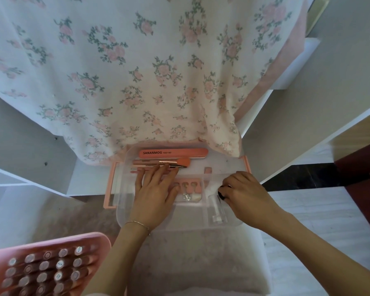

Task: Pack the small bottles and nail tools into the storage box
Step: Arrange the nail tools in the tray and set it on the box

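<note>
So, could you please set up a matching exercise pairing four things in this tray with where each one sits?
Things:
1. nail file
2. brush
3. toe separator
4. clear bottle

Places:
A. under the right hand
B. at the tray's far edge
C. right of the left hand
D. just beyond the left fingertips

Pairs: 1-B, 2-D, 3-C, 4-A

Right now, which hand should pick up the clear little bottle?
The right hand. It is already beside the clear little bottle in the storage box, fingertips right at it. The left hand lies flat over by the brush.
</note>
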Tool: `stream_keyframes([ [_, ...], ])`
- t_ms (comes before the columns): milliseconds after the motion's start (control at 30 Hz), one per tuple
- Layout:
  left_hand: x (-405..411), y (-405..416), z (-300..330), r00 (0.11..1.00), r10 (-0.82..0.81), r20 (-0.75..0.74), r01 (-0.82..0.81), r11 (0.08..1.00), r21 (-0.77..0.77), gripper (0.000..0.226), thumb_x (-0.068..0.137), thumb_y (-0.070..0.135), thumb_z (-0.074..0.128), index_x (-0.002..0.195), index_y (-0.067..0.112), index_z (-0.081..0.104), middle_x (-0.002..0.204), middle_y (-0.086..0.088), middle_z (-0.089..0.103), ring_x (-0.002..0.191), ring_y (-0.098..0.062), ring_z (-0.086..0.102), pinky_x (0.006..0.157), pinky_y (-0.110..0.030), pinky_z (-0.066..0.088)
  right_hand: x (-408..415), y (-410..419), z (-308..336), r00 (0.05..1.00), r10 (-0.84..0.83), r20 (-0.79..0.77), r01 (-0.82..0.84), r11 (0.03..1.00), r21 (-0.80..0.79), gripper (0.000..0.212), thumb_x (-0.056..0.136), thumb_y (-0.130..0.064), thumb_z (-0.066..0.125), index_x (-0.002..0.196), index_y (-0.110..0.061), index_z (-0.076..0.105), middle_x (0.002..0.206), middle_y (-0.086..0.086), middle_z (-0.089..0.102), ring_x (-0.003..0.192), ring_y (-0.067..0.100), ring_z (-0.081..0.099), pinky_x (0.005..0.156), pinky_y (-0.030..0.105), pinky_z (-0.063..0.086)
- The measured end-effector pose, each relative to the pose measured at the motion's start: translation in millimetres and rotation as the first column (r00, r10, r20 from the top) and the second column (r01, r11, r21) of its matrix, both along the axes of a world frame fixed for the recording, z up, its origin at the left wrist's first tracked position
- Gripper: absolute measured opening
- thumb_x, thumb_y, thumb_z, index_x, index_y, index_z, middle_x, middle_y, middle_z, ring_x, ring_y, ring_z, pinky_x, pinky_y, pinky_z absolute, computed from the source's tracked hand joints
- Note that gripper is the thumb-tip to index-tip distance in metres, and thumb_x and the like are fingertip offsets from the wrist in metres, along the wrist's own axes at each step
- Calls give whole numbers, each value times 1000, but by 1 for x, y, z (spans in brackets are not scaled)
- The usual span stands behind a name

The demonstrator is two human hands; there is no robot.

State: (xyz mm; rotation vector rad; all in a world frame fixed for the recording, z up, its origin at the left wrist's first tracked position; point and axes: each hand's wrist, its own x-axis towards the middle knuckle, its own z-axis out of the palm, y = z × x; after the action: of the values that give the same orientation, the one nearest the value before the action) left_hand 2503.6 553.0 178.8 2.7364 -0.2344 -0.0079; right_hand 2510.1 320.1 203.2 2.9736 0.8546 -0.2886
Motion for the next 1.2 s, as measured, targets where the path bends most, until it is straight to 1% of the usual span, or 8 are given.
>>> stream_keyframes([
  [233,0,0,-1,1000,7,2,-7,1000,-8,49,88,37,38,133,23,47,137,-5,49,132,-27,37,112,-45,10,-9,-4,13,986,35,-161,-33,999,19,36,90,-16,45,124,-27,54,121,-7,59,108,8,56,112,27,-10],
  [567,1,0,-1,1000,0,27,0,1000,-4,46,86,33,44,129,19,52,132,-8,54,127,-30,44,109,-50,18,-16,-5,19,950,-141,-280,201,959,201,32,98,-28,37,126,-31,52,127,-12,58,135,12,31,103,22,28],
  [667,1,0,-1,999,-8,43,7,1000,7,45,84,30,49,127,17,55,127,-10,57,122,-32,49,105,-53,24,-23,-7,20,970,-194,-148,241,854,461,24,91,-16,54,113,-18,63,116,0,63,117,15,51,93,14,33],
  [800,1,1,-1,999,-10,30,10,1000,-5,44,85,30,49,127,18,54,128,-7,56,124,-30,47,108,-51,21,-34,-7,9,930,-367,0,282,716,639,32,83,-1,62,114,-7,61,123,11,56,119,14,41,95,33,41],
  [933,-1,8,9,997,12,74,-3,993,-118,40,87,29,47,120,11,60,123,-11,59,118,-32,52,104,-51,27,-37,4,-3,845,-508,-166,490,611,622,55,93,-14,47,143,-16,24,152,2,20,131,3,14,106,24,22],
  [1000,-6,17,18,990,87,111,-69,986,-155,35,88,21,53,120,11,58,125,-10,57,119,-31,50,106,-56,25,-37,9,-7,772,-554,-313,590,441,676,55,97,-19,39,145,-21,14,153,-4,18,126,-4,17,102,15,21],
  [1100,-17,36,26,937,268,222,-234,958,-168,38,85,16,55,121,6,56,126,-17,55,118,-36,49,102,-60,31,-35,15,-9,648,-630,-428,675,214,706,50,98,-23,35,145,-18,20,130,0,48,106,-6,45,86,0,31],
  [1200,-28,55,26,861,481,168,-434,865,-251,46,88,19,52,129,-1,47,134,-24,45,125,-39,39,105,-53,30,-28,14,-8,608,-698,-377,674,204,710,38,97,-23,38,132,-12,42,97,3,61,74,4,58,57,0,38],
])
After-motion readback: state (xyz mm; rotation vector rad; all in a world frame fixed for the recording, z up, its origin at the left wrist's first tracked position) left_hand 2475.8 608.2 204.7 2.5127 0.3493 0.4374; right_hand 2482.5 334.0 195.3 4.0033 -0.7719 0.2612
